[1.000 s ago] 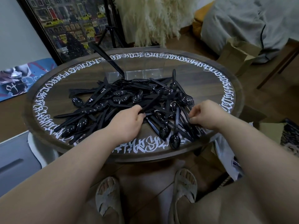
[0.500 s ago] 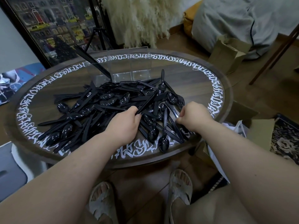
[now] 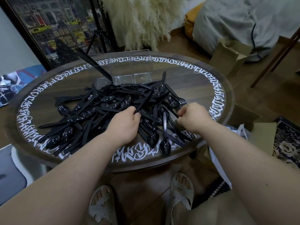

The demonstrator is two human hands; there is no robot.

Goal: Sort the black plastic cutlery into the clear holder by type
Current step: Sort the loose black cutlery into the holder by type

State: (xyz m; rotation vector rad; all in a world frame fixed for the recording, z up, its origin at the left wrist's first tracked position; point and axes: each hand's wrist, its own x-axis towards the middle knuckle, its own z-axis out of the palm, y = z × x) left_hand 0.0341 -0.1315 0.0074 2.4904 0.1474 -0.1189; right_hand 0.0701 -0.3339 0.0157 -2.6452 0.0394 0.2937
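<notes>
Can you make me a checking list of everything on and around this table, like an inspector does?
Surface: round table, glass top, white lettering round the rim.
Job's things: cutlery pile mid-table; clear holder behind it with one black piece leaning inside.
Clutter: nothing seen beyond the pile.
Hands: left hand pinches a knife; right hand curled in the pile.
Cables: nothing seen.
Surroundings: cardboard box, framed picture, pampas grass.
</notes>
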